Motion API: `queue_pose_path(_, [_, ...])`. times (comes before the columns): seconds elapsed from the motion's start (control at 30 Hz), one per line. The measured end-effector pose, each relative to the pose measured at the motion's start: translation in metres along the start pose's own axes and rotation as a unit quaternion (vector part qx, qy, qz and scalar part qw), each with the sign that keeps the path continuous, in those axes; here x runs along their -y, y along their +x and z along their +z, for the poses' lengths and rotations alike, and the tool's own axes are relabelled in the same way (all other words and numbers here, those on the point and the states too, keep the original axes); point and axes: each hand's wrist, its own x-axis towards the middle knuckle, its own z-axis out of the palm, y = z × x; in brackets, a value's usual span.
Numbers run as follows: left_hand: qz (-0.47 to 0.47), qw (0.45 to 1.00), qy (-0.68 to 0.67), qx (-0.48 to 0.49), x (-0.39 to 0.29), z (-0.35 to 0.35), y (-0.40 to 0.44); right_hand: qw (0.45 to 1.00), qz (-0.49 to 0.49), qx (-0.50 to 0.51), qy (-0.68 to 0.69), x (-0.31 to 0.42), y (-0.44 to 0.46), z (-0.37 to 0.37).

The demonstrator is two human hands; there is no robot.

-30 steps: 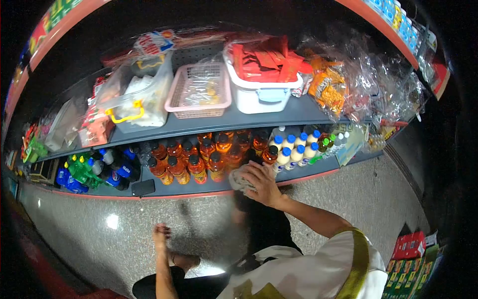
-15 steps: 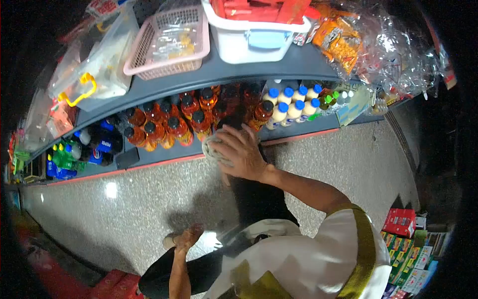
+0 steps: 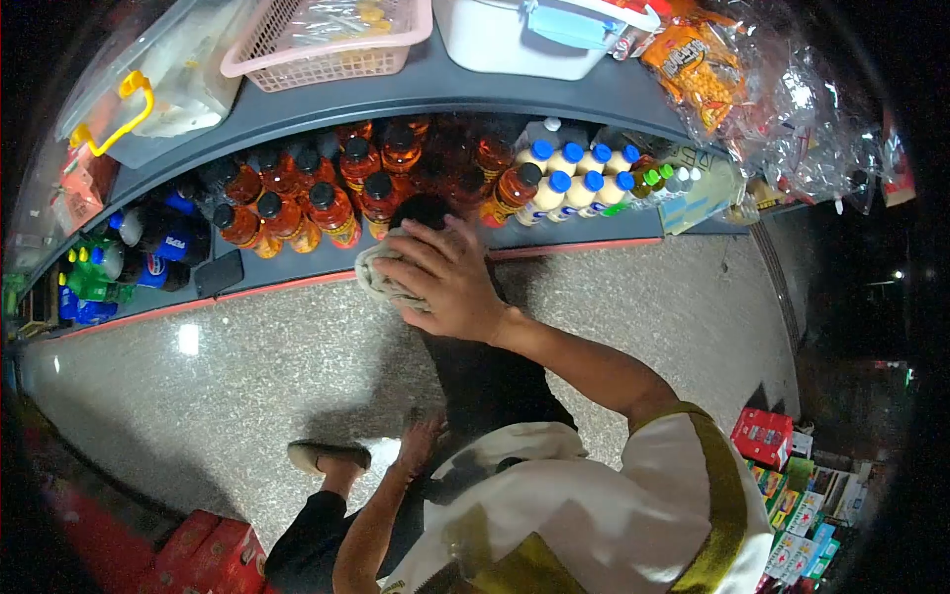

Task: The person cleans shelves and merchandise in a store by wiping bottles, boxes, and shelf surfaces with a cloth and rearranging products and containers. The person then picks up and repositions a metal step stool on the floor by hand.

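My right hand (image 3: 450,282) is closed on a crumpled pale grey cloth (image 3: 381,277), just in front of the lower shelf's edge. Beyond the fingers is a black rounded shape (image 3: 424,210) that I cannot identify, partly hidden by the hand. Bottles of orange-red drink (image 3: 323,210) with dark caps stand in rows behind the cloth. Lower down, my left hand (image 3: 421,445) lies by my dark trouser leg, with nothing seen in it; its fingers look extended but somewhat blurred.
Blue-capped cream bottles (image 3: 559,196) stand right of the orange-red ones; Pepsi bottles (image 3: 173,243) lie to the left. Above, the counter holds a pink basket (image 3: 327,64), a white tub (image 3: 524,45) and snack bags (image 3: 698,74). Stacked boxes (image 3: 792,505) sit at lower right.
The view has shifted, with the shelf higher in it. My right hand and the cloth have moved left along the shelf edge. My left hand has moved right, away from the foot.
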Motion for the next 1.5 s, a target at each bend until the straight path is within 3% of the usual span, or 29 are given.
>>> queue_pose_path(0.07, [0.029, 0.999, -0.025, -0.023, -0.003, 0.005, 0.007, 1.000, -0.007, 0.005, 0.003, 0.002, -0.002, 0.000])
queue_pose_path(0.13, [-0.078, 0.993, -0.043, 0.074, -0.013, -0.011, 0.014, 1.000, -0.011, -0.006, -0.009, 0.002, -0.003, -0.001])
queue_pose_path(0.33, [-0.060, 0.996, -0.067, 0.008, 0.015, 0.020, 0.005, 0.997, -0.069, 0.004, -0.041, -0.012, -0.003, 0.000])
queue_pose_path(0.53, [-0.097, 0.983, -0.146, 0.057, 0.016, 0.019, 0.007, 0.987, -0.104, 0.115, -0.032, -0.030, 0.038, -0.014])
queue_pose_path(0.6, [-0.087, 0.989, -0.061, 0.099, 0.002, -0.006, 0.005, 0.980, -0.105, 0.166, -0.024, -0.018, 0.059, -0.016])
queue_pose_path(0.73, [-0.093, 0.992, -0.058, 0.068, 0.000, -0.003, 0.006, 0.956, -0.135, 0.256, -0.048, -0.005, 0.078, 0.002])
queue_pose_path(0.83, [-0.095, 0.982, -0.151, 0.063, -0.003, -0.015, 0.000, 0.945, -0.166, 0.276, -0.062, -0.007, 0.084, 0.018])
queue_pose_path(0.9, [-0.077, 0.979, -0.183, 0.044, 0.012, 0.018, 0.012, 0.949, -0.150, 0.275, -0.039, -0.011, 0.087, 0.030])
queue_pose_path(1.0, [-0.005, 0.975, -0.222, -0.031, 0.027, 0.078, 0.031, 0.917, -0.093, 0.363, -0.138, -0.005, 0.100, 0.044])
queue_pose_path(1.03, [0.017, 0.971, -0.233, -0.053, 0.027, 0.066, 0.024, 0.919, -0.096, 0.363, -0.124, -0.007, 0.105, 0.048])
queue_pose_path(1.1, [-0.025, 0.959, -0.267, -0.090, 0.002, 0.012, -0.004, 0.910, -0.073, 0.382, -0.142, -0.002, 0.112, 0.047])
queue_pose_path(1.2, [-0.014, 0.959, -0.280, -0.035, 0.010, 0.028, 0.013, 0.901, -0.051, 0.403, -0.150, 0.001, 0.119, 0.051])
queue_pose_path(1.23, [-0.017, 0.960, -0.279, -0.020, 0.010, 0.038, 0.021, 0.898, -0.100, 0.405, -0.142, 0.002, 0.127, 0.054])
queue_pose_path(1.33, [-0.159, 0.948, -0.273, -0.026, -0.008, 0.045, 0.036, 0.882, -0.198, 0.410, -0.122, -0.016, 0.132, 0.057])
queue_pose_path(1.4, [-0.267, 0.929, -0.255, -0.024, -0.023, 0.043, 0.039, 0.884, -0.197, 0.409, -0.116, -0.052, 0.107, 0.063])
queue_pose_path(1.47, [-0.367, 0.902, -0.228, -0.020, -0.032, 0.034, 0.039, 0.864, -0.142, 0.472, -0.101, -0.029, 0.118, 0.061])
queue_pose_path(1.5, [-0.356, 0.908, -0.219, 0.015, -0.030, 0.023, 0.041, 0.852, -0.116, 0.502, -0.096, -0.011, 0.124, 0.059])
